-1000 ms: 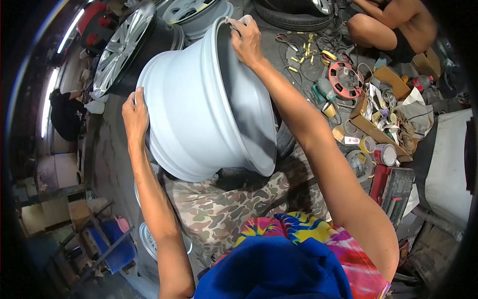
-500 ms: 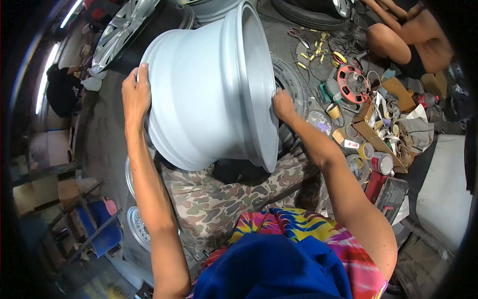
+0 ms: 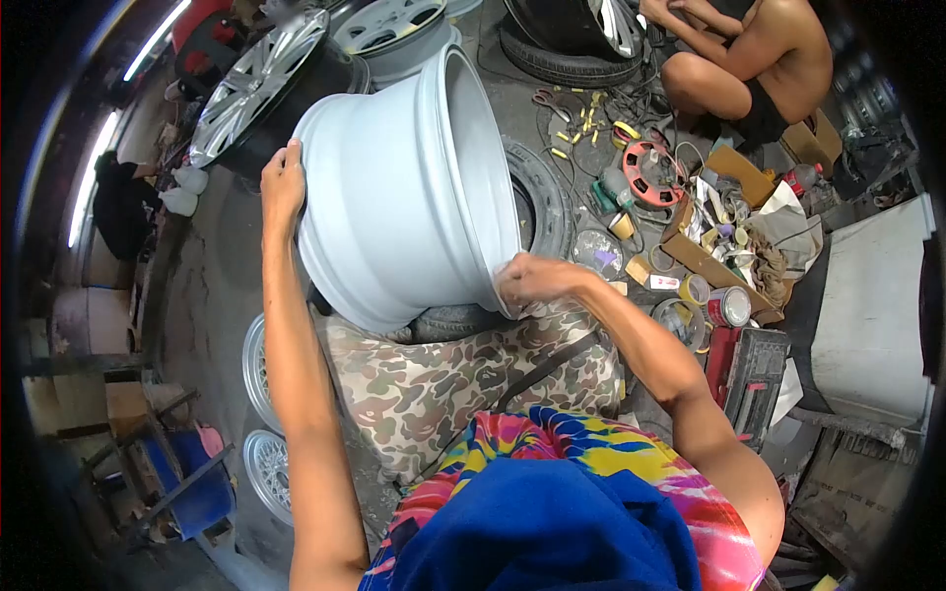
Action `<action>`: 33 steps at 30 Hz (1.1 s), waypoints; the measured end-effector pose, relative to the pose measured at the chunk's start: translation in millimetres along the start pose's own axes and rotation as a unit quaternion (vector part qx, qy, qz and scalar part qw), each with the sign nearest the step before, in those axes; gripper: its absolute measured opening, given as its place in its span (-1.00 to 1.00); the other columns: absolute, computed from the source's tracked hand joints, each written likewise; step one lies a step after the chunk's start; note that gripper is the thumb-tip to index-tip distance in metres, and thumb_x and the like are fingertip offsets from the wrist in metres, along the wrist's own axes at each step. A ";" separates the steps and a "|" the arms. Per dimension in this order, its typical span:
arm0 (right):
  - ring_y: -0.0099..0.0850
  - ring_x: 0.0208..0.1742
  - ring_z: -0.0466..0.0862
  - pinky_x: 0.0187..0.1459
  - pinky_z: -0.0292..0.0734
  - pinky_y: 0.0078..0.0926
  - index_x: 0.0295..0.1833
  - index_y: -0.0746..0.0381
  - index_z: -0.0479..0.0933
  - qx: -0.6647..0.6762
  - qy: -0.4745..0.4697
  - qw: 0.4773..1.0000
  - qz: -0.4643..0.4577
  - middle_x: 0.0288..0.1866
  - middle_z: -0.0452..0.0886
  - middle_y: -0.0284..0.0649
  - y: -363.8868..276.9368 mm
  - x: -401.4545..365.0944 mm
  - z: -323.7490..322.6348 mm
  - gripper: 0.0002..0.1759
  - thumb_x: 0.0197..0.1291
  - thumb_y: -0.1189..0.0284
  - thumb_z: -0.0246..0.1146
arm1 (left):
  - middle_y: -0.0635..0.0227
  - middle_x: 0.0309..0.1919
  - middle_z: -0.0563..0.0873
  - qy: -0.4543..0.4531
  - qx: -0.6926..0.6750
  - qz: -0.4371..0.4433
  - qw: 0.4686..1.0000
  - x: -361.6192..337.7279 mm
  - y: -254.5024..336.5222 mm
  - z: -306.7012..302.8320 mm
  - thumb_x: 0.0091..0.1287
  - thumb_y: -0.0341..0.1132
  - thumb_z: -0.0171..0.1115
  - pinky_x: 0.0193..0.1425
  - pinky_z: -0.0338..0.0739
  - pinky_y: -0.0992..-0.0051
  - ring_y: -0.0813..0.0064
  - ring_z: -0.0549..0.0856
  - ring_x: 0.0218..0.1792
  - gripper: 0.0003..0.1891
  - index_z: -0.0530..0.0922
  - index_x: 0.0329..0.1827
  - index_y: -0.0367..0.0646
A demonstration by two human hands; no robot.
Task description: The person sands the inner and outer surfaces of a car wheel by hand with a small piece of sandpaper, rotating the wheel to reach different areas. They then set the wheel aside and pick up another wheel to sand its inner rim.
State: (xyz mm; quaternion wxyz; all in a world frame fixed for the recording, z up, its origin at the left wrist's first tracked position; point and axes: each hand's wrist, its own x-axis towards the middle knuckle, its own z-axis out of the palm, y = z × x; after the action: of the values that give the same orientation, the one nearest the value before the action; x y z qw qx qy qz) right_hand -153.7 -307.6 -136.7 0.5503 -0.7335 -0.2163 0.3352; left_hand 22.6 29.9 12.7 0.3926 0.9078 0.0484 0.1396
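Observation:
A large pale grey wheel rim (image 3: pixel 384 197) lies tilted on its side in front of me, its open end facing right. My left hand (image 3: pixel 284 182) is closed over the lip at its left end, with some fingers hidden behind. At the lower edge of the right-hand lip is my right hand (image 3: pixel 532 279), smeared by motion. Its fingers look curled against the lip, and anything inside them is hidden. A tyre (image 3: pixel 554 212) shows behind and beneath the rim. Camouflage cloth (image 3: pixel 463 369) covers my lap just below it.
Another person (image 3: pixel 778 59) crouches at the upper right. Nearby are a red cable reel (image 3: pixel 654 175), a cardboard box (image 3: pixel 724 264) of odds and ends, a paint can (image 3: pixel 729 306) and a dark toolbox (image 3: pixel 754 384). More wheels (image 3: pixel 266 84) stand at the upper left; smaller rims (image 3: pixel 268 473) lie lower left.
My right hand has moved down along the right-hand lip to its lower edge. The rim sits slightly lower and further left in view, and the whole view has shifted. My left hand keeps its hold.

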 end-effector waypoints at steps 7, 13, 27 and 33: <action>-0.44 -0.16 0.68 -0.12 0.60 -0.47 0.08 0.45 0.54 0.393 0.289 0.848 -0.207 -0.07 0.68 -0.12 -80.1 -63.8 -36.0 -0.68 0.33 0.47 0.14 | 0.11 0.10 0.68 -0.088 -0.193 -0.027 0.977 1.3 -4.5 -3.5 0.53 0.08 0.02 0.30 0.40 0.47 0.41 0.62 0.11 -0.36 0.53 0.25 -0.44; -0.38 -0.24 0.75 -0.22 0.77 -0.44 0.11 0.45 0.51 0.461 0.306 0.826 -0.111 -0.10 0.69 -0.13 -23.9 -63.8 -2.3 -0.64 0.38 0.38 0.18 | 0.07 0.30 0.56 -0.133 -0.360 -0.170 0.908 -39.4 -3.5 -7.1 0.51 0.19 -0.01 0.35 0.42 0.40 0.32 0.60 0.23 -0.25 0.39 0.42 -0.38; -0.57 -0.41 0.68 -0.34 0.56 -0.61 -0.06 0.44 0.66 0.336 0.388 0.858 0.015 -0.39 0.71 -0.21 57.4 -67.4 102.9 -0.66 0.37 0.32 0.25 | 0.14 0.16 0.67 -0.109 0.089 0.557 0.818 -154.0 142.0 49.3 0.44 -0.37 0.16 0.43 0.35 0.22 0.20 0.60 0.26 -0.76 0.67 0.04 -0.27; -0.61 -0.43 0.64 -0.43 0.46 -0.57 -0.10 0.43 0.66 0.222 0.429 0.875 -0.014 -0.46 0.69 -0.24 45.5 -97.7 96.1 -0.67 0.36 0.30 0.27 | 0.37 -0.49 0.76 -0.302 0.575 0.487 0.584 -212.3 149.0 102.9 0.44 0.00 0.13 -0.05 0.45 0.36 0.37 0.73 -0.36 -0.59 0.75 -0.48 0.01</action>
State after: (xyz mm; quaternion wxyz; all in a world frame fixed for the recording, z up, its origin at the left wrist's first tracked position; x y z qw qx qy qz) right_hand -292.8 -324.7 -171.5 0.7421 -0.6607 0.1114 0.0192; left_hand -153.7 -186.3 8.1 -0.3462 0.8214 -0.4522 -0.0297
